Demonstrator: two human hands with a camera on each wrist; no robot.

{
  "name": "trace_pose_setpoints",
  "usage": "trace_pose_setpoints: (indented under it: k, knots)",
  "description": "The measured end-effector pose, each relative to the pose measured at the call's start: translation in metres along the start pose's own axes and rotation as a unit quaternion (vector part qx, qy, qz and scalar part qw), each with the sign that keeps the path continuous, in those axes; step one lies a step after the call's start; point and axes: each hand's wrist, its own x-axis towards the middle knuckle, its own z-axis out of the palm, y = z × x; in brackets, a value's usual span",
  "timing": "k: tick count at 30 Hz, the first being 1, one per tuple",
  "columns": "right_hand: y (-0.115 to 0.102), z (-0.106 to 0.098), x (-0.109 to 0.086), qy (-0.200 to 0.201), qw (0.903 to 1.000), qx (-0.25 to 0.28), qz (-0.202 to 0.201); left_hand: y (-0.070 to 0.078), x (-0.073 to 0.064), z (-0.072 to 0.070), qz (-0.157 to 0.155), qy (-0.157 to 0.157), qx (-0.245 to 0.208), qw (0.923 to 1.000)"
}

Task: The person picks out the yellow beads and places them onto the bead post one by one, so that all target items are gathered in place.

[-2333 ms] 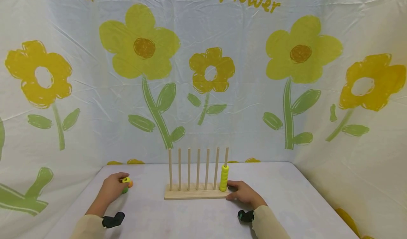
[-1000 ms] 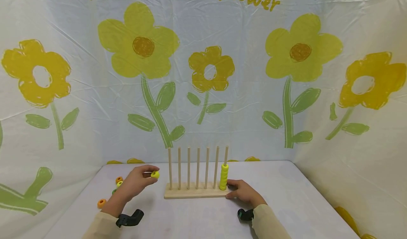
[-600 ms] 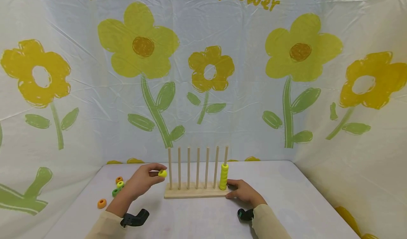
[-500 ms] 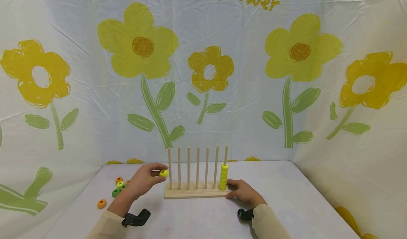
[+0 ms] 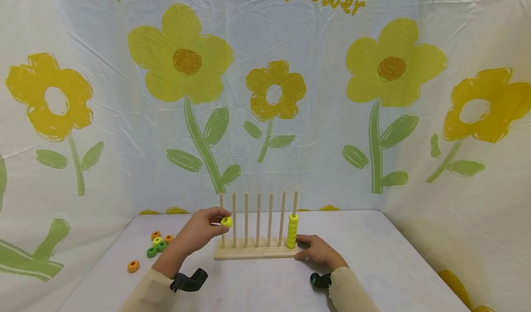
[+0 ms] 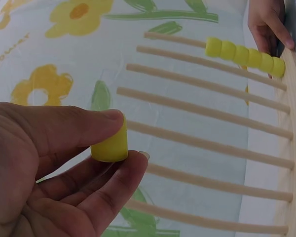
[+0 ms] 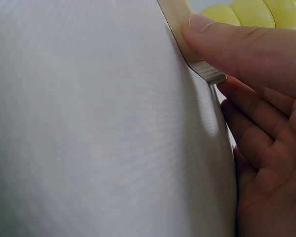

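Note:
My left hand [image 5: 199, 229] pinches a yellow bead [image 5: 226, 222] between thumb and fingers, in front of the leftmost pegs of a wooden peg rack [image 5: 255, 254]. In the left wrist view the bead [image 6: 110, 147] shows its smooth side, with bare pegs beyond it. A stack of several yellow beads [image 5: 292, 231] sits on the rightmost peg; the other pegs carry none. At the rack's right end my right hand [image 5: 318, 250] holds the base. The right wrist view shows the thumb on the base [image 7: 180, 32] and the other fingers around its end.
Left of the rack, loose beads lie on the white table: an orange bead [image 5: 133, 266] by itself, then a small cluster with a green bead [image 5: 151, 252], a yellow bead [image 5: 157, 241] and other orange and green ones. A flower-print cloth [image 5: 319, 164] hangs behind.
My left hand picked the yellow bead from the cluster at left and has carried it rightward to the rack's left pegs. The right hand stays at the base's end.

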Motion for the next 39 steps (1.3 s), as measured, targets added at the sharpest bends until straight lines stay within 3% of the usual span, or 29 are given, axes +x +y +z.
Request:
trace_pose_setpoints:
  k: [10,17,31,39]
  knots:
    - [-0.001,-0.001,-0.001,-0.001,0.9999,0.007,0.008,0.028,0.008,0.012,0.043,-0.025,-0.004,0.9988]
    - [-0.002,-0.001,0.0,-0.002,1.0,0.005,0.003,0.043,0.015,0.021,0.047,-0.02,0.001,0.9987]
    - [-0.004,-0.001,0.001,0.0,0.9998,0.011,0.014,0.062,0.032,0.031,0.092,-0.041,0.035,0.9943]
    - [-0.002,0.001,0.003,0.002,0.9997,0.012,0.02,0.075,0.041,0.039,0.097,-0.046,0.04,0.9934]
